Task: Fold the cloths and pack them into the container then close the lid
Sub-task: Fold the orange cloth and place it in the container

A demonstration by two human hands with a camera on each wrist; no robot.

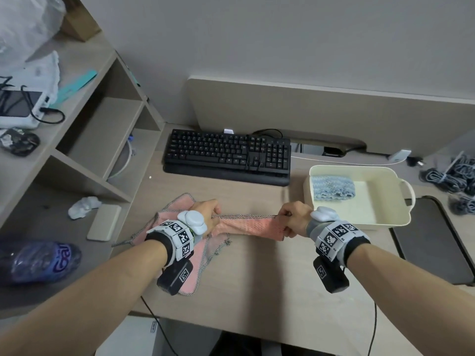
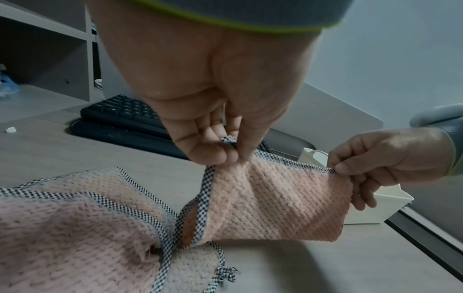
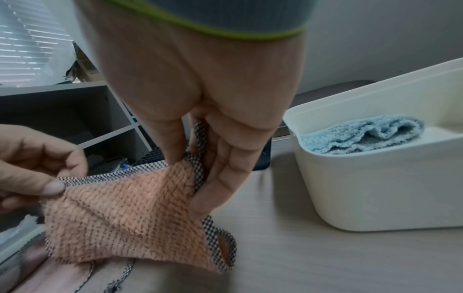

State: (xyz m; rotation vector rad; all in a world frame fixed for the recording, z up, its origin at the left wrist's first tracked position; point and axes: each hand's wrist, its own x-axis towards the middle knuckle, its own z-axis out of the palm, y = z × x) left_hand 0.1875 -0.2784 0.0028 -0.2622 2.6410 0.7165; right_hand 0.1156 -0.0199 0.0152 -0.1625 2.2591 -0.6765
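A pink cloth (image 1: 246,226) with black-and-white checked trim hangs stretched just above the desk between my hands. My left hand (image 1: 214,214) pinches its left top corner (image 2: 226,142). My right hand (image 1: 284,219) pinches the right top corner (image 3: 200,134) between thumb and fingers. More pink cloth (image 2: 62,228) with the same trim lies crumpled on the desk under my left wrist; I cannot tell whether it is a separate piece. To the right of my right hand stands the cream container (image 1: 401,217), lid off, with a folded blue cloth (image 1: 332,188) in its left half.
A black keyboard (image 1: 226,155) lies behind the hands. Open shelves (image 1: 84,160) stand at the left, with a flat cream slab (image 1: 104,222) and a crumpled tissue on the lowest level. A dark flat panel (image 1: 431,242) and coiled cables (image 1: 460,176) sit right of the container.
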